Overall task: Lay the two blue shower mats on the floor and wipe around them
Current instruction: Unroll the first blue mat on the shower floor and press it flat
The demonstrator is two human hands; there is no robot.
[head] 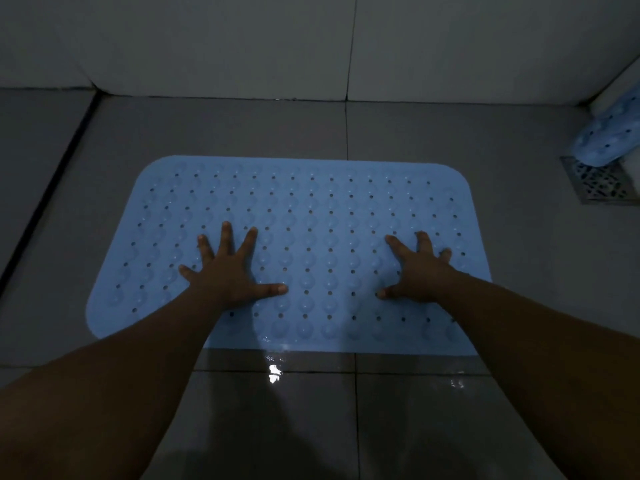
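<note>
A light blue shower mat (311, 216) with rows of small holes and bumps lies flat on the grey tiled floor. My left hand (228, 271) presses down on its left half with fingers spread. My right hand (417, 268) presses on its right half, fingers also spread and slightly bent. A second blue mat (609, 133) leans curled against the wall in the far right corner, partly cut off by the frame edge.
A metal floor drain (599, 183) sits in the right corner under the second mat. White wall tiles (242, 43) rise behind the mat. A dark channel (48, 188) runs along the left. The near floor (311, 393) is wet and shiny.
</note>
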